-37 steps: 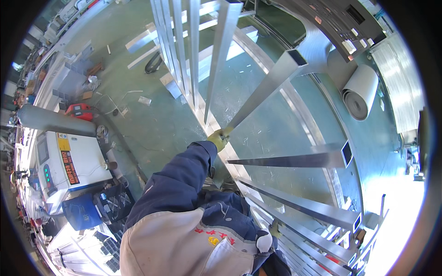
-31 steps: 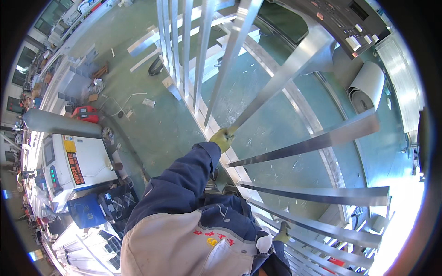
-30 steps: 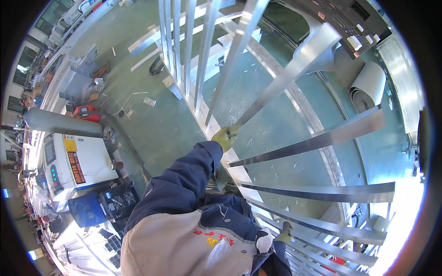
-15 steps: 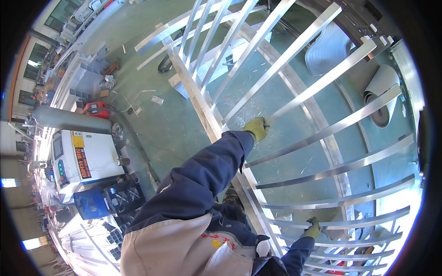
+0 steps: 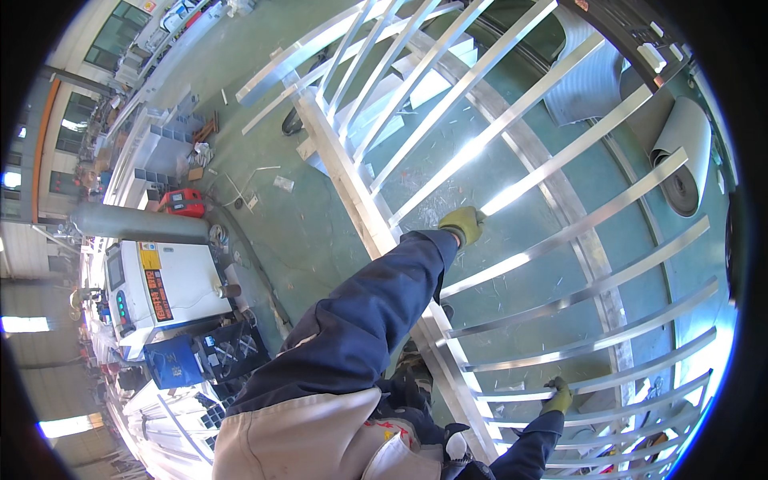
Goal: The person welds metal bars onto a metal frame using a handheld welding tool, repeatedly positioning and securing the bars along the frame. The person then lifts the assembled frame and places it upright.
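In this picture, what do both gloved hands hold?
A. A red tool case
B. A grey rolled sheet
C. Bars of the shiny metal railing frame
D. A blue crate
C: the left hand and the right hand, both in yellow-green gloves, each grip a bar of the metal railing frame.

A green-painted concrete floor (image 5: 320, 232) is seen beneath the gloved left hand (image 5: 462, 224). Far left of that hand, a red box-shaped machine (image 5: 184, 202) and scattered pale metal offcuts (image 5: 264, 180) are laid on it; beyond the hand, a grey rolled sheet (image 5: 680, 156) is lying.
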A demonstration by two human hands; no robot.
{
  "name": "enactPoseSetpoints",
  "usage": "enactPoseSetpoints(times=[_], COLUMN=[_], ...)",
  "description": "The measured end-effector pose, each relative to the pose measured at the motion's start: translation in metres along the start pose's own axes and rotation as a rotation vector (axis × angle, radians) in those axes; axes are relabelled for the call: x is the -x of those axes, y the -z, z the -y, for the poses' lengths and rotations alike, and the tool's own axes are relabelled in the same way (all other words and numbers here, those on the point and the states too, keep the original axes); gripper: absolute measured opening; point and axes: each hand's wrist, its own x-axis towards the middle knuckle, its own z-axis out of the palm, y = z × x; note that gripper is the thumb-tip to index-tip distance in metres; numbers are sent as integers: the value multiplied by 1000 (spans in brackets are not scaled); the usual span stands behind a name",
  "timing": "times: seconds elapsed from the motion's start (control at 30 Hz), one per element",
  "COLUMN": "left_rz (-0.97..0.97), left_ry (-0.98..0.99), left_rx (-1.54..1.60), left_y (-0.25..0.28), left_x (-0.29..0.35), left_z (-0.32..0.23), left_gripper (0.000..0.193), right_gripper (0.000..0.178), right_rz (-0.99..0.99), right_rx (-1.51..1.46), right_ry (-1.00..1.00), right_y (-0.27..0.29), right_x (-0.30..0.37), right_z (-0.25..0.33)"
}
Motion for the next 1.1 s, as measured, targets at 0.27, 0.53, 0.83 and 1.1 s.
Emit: enactPoseSetpoints(times=[0.27,0.53,0.83,1.1], left_rz=[36,72,121,218], left_ry=[11,52,86,126], left_rx=[-70,-175,-277,-371], left_y=[-2,-12,-38,-48], left_x=[-36,-46,-77,-93], left_z=[5,6,19,35], left_gripper=[37,38,37,40], right_gripper=[20,15,19,19], right_rz=[63,108,197,151], right_rx=[157,210,258,332], right_ry=[-94,-148,-172,-170], right_y=[-24,-27,-25,-44], right_x=[-20,-50,-88,-120], right_z=[18,7,-11,-29])
